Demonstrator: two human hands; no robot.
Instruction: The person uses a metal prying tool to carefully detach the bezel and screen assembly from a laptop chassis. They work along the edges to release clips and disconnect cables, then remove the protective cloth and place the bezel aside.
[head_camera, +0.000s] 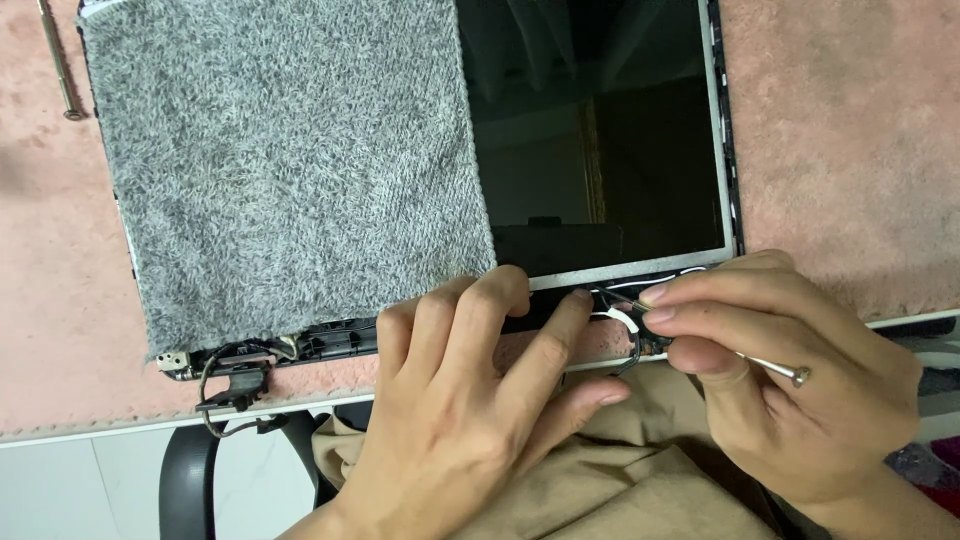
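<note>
Screwdriver (775, 368) pinched in your right hand (800, 390), tip at the cables (625, 318) below the screen panel (600, 130); your left hand (470, 390), grasping nothing, presses flat there. A slip could probably nick those cables.

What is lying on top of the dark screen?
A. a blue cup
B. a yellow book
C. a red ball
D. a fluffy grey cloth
D: a fluffy grey cloth covers the left part of the screen, while the left hand and right hand work at its lower edge.
</note>
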